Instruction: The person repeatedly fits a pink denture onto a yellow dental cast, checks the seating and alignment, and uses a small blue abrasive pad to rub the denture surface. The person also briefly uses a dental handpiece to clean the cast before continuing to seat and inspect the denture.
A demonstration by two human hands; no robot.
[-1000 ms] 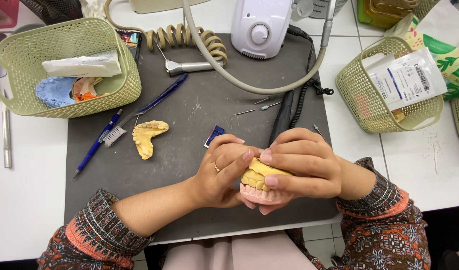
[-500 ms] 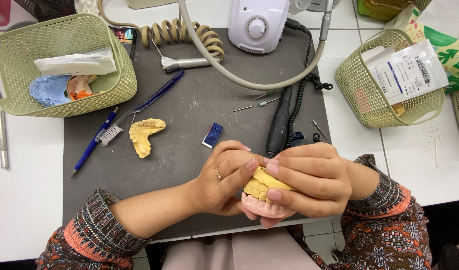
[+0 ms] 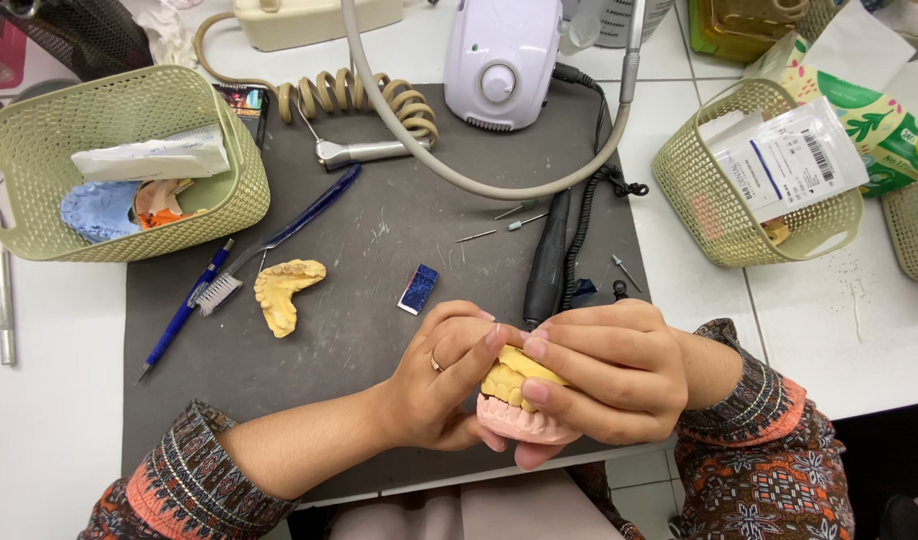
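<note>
Both grips clench one thing: the left hand (image 3: 439, 385) and right hand (image 3: 604, 375) together clasp a yellow plaster tooth cast seated on a pink denture base (image 3: 517, 400), held over the near edge of the dark grey mat (image 3: 379, 240). A second yellow plaster jaw cast (image 3: 284, 292) lies on the mat, well apart, beside a blue-handled brush (image 3: 279, 235).
</note>
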